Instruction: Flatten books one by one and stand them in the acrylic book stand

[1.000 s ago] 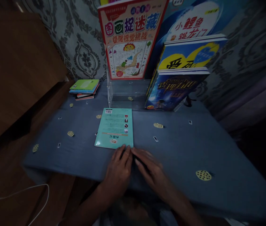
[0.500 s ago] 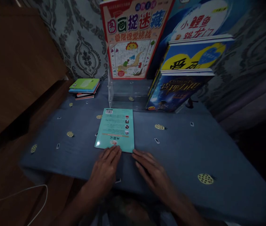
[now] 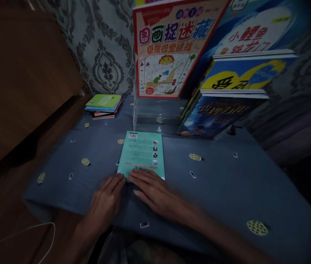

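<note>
Right hand [image 3: 152, 190] now lies farther left, over the turquoise book [image 3: 140, 152]. Left hand [image 3: 107, 194] rests by its near-left corner; both hands lie flat, unclenched.

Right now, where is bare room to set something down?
Right of the teal book, before the display stand; also left of the book, before the stacked books. Crowded: the stand, and the book's near edge (left hand, right hand).
</note>
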### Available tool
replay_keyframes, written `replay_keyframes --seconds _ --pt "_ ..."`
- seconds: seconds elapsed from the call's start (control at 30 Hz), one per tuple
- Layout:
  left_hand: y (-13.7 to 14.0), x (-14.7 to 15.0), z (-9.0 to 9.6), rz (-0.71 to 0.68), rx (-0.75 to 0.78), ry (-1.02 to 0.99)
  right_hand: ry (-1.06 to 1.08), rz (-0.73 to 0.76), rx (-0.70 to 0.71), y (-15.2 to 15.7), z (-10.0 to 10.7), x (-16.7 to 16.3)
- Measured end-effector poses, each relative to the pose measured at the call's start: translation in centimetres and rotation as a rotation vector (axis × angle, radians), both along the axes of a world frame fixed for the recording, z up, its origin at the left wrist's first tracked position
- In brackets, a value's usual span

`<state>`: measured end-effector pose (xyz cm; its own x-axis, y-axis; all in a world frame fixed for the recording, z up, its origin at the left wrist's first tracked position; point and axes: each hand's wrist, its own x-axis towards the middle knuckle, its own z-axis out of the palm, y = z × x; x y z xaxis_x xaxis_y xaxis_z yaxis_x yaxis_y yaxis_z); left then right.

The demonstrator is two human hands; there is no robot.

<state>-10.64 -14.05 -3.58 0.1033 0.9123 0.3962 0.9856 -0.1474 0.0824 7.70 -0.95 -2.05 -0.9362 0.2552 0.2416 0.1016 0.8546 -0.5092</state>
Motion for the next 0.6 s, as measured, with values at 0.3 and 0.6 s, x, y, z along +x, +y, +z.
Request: replay_keyframes --seconds 0.3,0.6 --pt "0.9 -0.7 -0.4 -0.04 0.067 -0.07 -0.135 0.167 -0.094 4.0 -0.4 -6.0" --pt "1.8 -1.2 -1.2 -0.053 0.188 -0.095 -0.146 0.115 -0.007 11.4 -1.9 -9.4"
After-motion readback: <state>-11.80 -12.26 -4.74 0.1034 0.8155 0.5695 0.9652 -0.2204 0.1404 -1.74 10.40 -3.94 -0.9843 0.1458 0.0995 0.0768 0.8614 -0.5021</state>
